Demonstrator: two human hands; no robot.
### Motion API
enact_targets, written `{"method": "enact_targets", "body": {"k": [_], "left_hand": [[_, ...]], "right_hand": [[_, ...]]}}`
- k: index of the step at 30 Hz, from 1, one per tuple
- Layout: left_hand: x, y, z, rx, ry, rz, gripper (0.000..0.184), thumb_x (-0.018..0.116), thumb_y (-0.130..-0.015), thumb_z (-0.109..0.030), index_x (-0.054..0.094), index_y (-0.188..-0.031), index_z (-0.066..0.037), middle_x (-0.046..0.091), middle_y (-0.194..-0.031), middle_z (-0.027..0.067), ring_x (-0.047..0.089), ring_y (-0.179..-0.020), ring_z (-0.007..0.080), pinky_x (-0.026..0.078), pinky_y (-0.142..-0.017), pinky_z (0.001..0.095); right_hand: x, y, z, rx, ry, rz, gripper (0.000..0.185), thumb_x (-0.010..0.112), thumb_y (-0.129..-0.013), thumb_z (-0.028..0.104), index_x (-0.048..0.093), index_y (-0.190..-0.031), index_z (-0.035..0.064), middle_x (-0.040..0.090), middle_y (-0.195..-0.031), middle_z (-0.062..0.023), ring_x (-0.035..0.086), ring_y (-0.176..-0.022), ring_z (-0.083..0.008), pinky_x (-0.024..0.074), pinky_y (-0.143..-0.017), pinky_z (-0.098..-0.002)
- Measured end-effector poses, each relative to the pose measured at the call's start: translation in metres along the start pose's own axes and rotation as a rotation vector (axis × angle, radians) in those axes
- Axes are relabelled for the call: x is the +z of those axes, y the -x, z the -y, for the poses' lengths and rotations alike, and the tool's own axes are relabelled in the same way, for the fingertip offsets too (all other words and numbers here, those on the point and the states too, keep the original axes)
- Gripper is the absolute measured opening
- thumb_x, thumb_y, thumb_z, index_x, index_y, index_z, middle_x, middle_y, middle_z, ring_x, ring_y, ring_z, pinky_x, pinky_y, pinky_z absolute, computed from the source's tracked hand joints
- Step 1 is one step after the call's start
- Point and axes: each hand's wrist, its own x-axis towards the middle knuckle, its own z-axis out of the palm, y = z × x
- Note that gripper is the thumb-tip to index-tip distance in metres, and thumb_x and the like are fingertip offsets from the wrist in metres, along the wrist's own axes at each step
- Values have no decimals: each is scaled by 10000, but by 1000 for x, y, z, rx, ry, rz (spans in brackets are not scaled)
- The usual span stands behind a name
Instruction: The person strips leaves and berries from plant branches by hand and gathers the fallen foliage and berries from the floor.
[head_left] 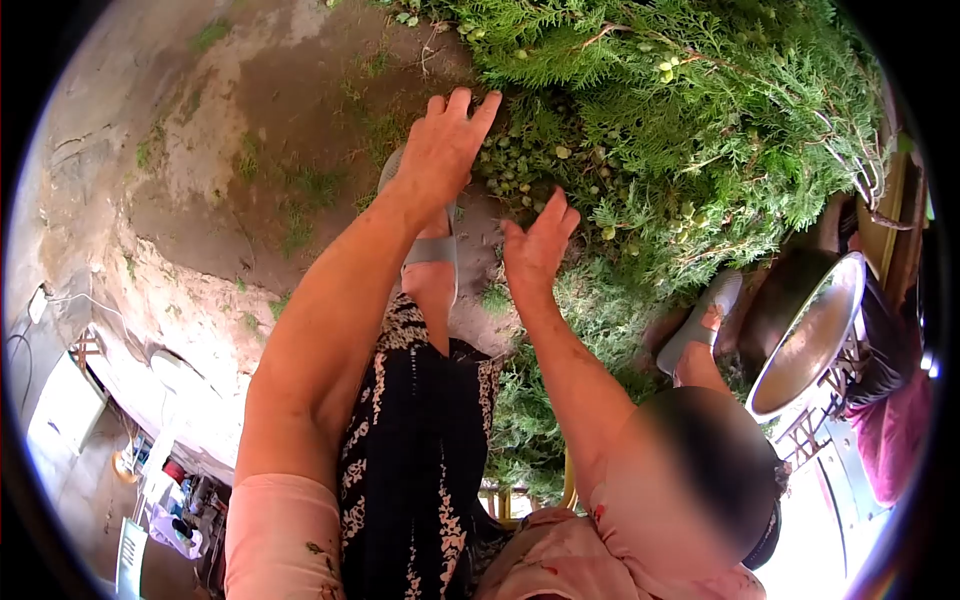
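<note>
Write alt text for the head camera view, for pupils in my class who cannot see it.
A person's left hand and right hand, both open, reach toward the edge of leafy evergreen branches bearing small round growths. Bare ground spreads to the left, and a metal basin is at far right.

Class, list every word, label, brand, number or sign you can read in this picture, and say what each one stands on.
None can be read with certainty.
Pale panel at the lower left: dark marks like lettering, too small and blurred to read.
Dark garment: pale pattern, no lettering that I can make out.
</note>
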Motion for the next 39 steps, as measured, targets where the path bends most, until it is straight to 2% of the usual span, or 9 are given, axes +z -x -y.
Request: {"method": "enact_targets", "body": {"k": [4, 7, 10, 13, 17, 24, 27, 32, 39], "left_hand": [[11, -3, 0, 55, 57, -6, 941, 758, -500, 59, 337, -1324, -110, 382, -1225, 158, 417, -1087, 361, 448, -889, 379], [18, -5, -6, 78, 132, -68, 636, 554, -669, 106, 410, -1267, -55, 408, -1130, 168, 438, -1020, 361, 471, -843, 387], [23, -4, -6, 54, 163, -33, 796, 682, -541, 91, 399, -1269, -63, 406, -1154, 160, 427, -1035, 351, 444, -871, 386], [27, 3, -6, 122, 311, -150, 643, 579, -648, 99, 398, -1253, -23, 412, -1103, 182, 438, -998, 379, 457, -814, 406], [39, 6, -13, 80, 377, -218, 675, 596, -627, 103, 383, -1256, -19, 415, -1089, 191, 441, -988, 384, 446, -810, 413], [44, 9, -23, 7, 623, -282, 658, 573, -624, 123, 390, -1241, -15, 431, -1115, 203, 464, -1027, 381, 418, -872, 382], [47, 11, -26, 23, 701, -312, 626, 577, -636, 105, 404, -1220, -41, 445, -1126, 181, 464, -1049, 368, 396, -900, 361], [53, 19, -33, -38, 852, -318, 569, 574, -661, 85, 422, -1187, -69, 458, -1126, 147, 469, -1059, 321, 378, -920, 337], [27, 27, -62, -81, 828, -489, 520, 589, -667, 41, 446, -1157, -58, 454, -1133, 151, 451, -1078, 302, 358, -936, 334]], "right_hand": [[8, -15, 22, -49, -22, -12, 772, 700, -634, -29, 266, -1273, -35, 346, -1083, -213, 460, -937, -384, 410, -798, -410], [4, -25, 33, -3, 15, 49, 748, 676, -641, -44, 264, -1264, 11, 324, -1115, -211, 507, -914, -401, 447, -755, -423], [1, -30, 43, 11, 73, 115, 745, 661, -644, -45, 268, -1266, 70, 304, -1161, -209, 540, -892, -406, 473, -733, -431], [8, -39, 41, -38, 51, 110, 747, 661, -617, -53, 304, -1259, 87, 315, -1179, -223, 533, -904, -418, 473, -750, -435], [14, -43, 36, -219, 5, 13, 683, 584, -597, -80, 380, -1239, 37, 411, -1093, -254, 481, -955, -438, 439, -822, -439], [4, -51, 31, -114, -168, 160, 586, 563, -625, -10, 478, -1204, 24, 417, -1179, -238, 477, -1042, -397, 424, -876, -389], [-3, -47, 25, 60, -434, 175, 560, 558, -660, 22, 467, -1213, 9, 456, -1179, -172, 496, -1020, -326, 425, -861, -363], [-16, -46, 22, 242, -1402, 566, 378, 569, -802, 145, 504, -1148, 10, 540, -1038, -72, 491, -976, -212, 431, -817, -350], [-7, -45, 46, 514, -1629, 285, 408, 542, -864, 397, 537, -1024, 22, 573, -950, -84, 554, -839, -213, 452, -771, -332]]}}
